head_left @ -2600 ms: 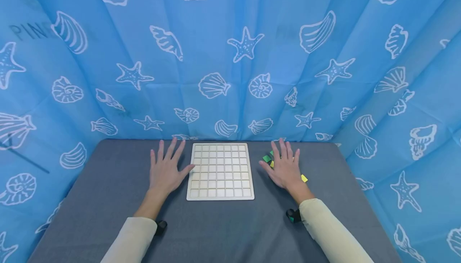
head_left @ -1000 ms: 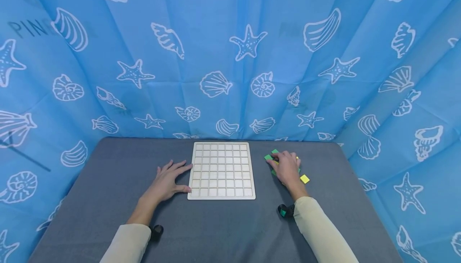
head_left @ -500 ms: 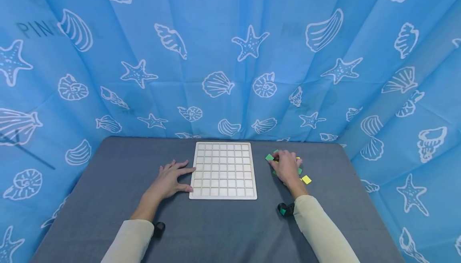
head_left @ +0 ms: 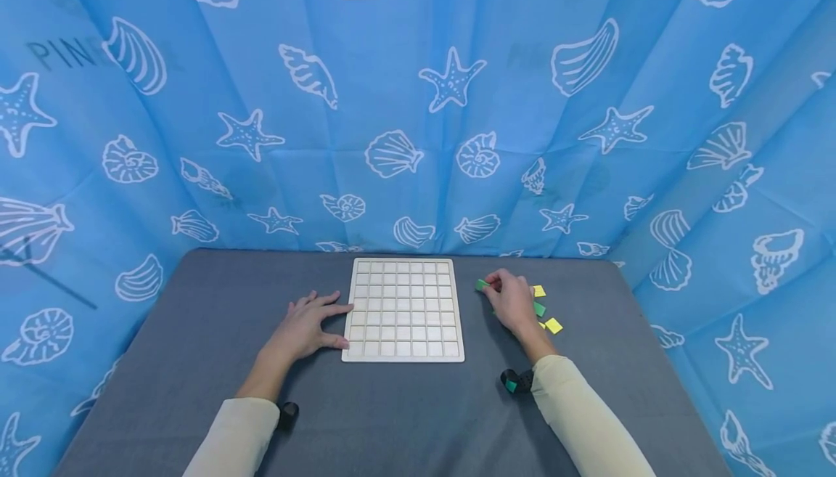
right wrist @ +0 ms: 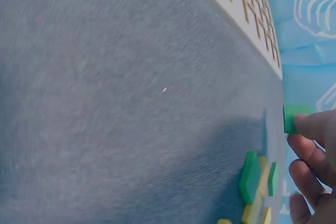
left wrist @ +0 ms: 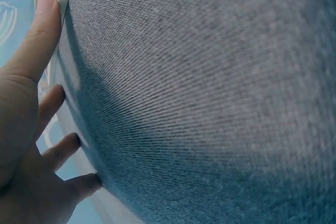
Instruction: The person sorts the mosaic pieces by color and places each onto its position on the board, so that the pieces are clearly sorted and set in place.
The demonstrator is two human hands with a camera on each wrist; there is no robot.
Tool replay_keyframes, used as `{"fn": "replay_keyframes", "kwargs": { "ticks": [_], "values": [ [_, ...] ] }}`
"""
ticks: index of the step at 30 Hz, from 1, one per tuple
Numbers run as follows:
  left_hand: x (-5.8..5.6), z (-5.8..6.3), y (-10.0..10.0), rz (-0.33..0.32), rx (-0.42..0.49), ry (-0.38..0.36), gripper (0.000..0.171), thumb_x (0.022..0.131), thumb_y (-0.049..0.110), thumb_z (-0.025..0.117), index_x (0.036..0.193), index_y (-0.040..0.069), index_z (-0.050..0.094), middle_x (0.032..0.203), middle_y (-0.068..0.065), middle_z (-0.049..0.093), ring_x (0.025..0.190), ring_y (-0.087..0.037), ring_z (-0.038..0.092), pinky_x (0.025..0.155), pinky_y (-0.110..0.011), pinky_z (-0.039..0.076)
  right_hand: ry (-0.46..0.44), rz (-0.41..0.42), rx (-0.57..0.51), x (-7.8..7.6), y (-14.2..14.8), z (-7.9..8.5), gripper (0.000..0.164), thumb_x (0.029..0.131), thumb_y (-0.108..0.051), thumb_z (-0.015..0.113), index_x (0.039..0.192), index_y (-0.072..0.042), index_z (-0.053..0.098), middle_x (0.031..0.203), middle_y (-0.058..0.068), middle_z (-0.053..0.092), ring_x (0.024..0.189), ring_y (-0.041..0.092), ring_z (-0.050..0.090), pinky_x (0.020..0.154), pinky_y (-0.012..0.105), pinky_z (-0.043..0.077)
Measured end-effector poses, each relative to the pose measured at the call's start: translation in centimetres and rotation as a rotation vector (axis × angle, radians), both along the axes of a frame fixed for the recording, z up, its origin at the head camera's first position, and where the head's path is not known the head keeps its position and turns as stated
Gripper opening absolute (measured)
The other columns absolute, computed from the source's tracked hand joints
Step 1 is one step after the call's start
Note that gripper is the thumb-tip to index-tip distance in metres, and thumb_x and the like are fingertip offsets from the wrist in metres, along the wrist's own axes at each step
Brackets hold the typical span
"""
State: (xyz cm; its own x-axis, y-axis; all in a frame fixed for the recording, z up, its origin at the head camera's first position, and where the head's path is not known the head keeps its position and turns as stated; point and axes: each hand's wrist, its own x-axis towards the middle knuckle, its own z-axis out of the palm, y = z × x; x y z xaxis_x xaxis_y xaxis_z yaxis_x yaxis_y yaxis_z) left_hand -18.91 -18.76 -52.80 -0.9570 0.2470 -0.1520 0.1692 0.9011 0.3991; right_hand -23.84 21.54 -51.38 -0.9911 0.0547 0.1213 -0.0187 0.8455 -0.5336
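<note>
A pale board marked off in square cells (head_left: 403, 318) lies on the grey table. My left hand (head_left: 302, 330) is at its left side, thumb and index fingertips right at the rim. In the left wrist view the thumb (left wrist: 44, 30) overlaps the board's edge while the other fingers are spread. My right hand (head_left: 514, 306) pinches a green square tile (head_left: 482, 285) between thumb and fingers, to the right of the board. The right wrist view shows that green tile (right wrist: 289, 121) raised above the tabletop.
Loose tiles lie around and under the right hand: a green one (head_left: 539, 309), a yellow one (head_left: 538, 291) and another yellow one (head_left: 553, 325) nearest the sleeve. A blue shell-patterned curtain (head_left: 418, 99) hangs behind the table (head_left: 392, 419) and along its sides.
Both hands were spread out at first. The left hand turned toward the board's edge; the right hand went down into the tiles, pinched a green one and has shifted slightly left with it.
</note>
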Motion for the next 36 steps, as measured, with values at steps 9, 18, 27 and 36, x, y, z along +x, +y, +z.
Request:
{"fn": "replay_keyframes", "kwargs": {
  "ticks": [9, 18, 27, 36],
  "values": [
    [-0.1, 0.2, 0.2, -0.010, -0.013, -0.004, 0.081, 0.072, 0.055, 0.084, 0.145, 0.033, 0.059, 0.164, -0.007, 0.041, 0.154, -0.051, 0.023, 0.117, -0.076, 0.020, -0.042, 0.090, -0.080, 0.8, -1.3, 1.6, 0.017, 0.097, -0.016, 0.066, 0.110, -0.006, 0.071, 0.100, 0.011, 0.073, 0.090, 0.024, 0.068, 0.080, 0.042, 0.055],
    [-0.3, 0.4, 0.1, 0.018, -0.012, -0.053, 0.083, 0.070, 0.057, 0.085, 0.145, 0.035, 0.058, 0.166, -0.003, 0.038, 0.155, -0.049, 0.020, 0.115, -0.078, 0.021, -0.062, 0.132, -0.146, 1.4, -2.7, 2.2, 0.019, 0.099, -0.018, 0.066, 0.112, -0.008, 0.074, 0.102, 0.010, 0.075, 0.094, 0.024, 0.070, 0.081, 0.041, 0.057],
    [-0.2, 0.5, 0.1, 0.008, 0.008, -0.058, 0.083, 0.071, 0.056, 0.084, 0.147, 0.035, 0.056, 0.166, -0.005, 0.036, 0.156, -0.050, 0.017, 0.116, -0.078, 0.017, -0.125, 0.171, -0.250, 1.6, -3.8, 2.5, 0.014, 0.096, -0.020, 0.071, 0.107, -0.011, 0.075, 0.099, 0.006, 0.075, 0.089, 0.019, 0.067, 0.073, 0.030, 0.053],
    [-0.2, 0.6, 0.0, -0.001, 0.011, -0.076, 0.084, 0.071, 0.058, 0.084, 0.147, 0.035, 0.056, 0.166, -0.006, 0.036, 0.155, -0.051, 0.016, 0.116, -0.079, 0.017, -0.154, 0.216, -0.318, 1.7, -4.8, 2.0, 0.013, 0.095, -0.021, 0.073, 0.105, -0.013, 0.076, 0.098, 0.004, 0.075, 0.086, 0.013, 0.066, 0.070, 0.028, 0.052]
  ]
}}
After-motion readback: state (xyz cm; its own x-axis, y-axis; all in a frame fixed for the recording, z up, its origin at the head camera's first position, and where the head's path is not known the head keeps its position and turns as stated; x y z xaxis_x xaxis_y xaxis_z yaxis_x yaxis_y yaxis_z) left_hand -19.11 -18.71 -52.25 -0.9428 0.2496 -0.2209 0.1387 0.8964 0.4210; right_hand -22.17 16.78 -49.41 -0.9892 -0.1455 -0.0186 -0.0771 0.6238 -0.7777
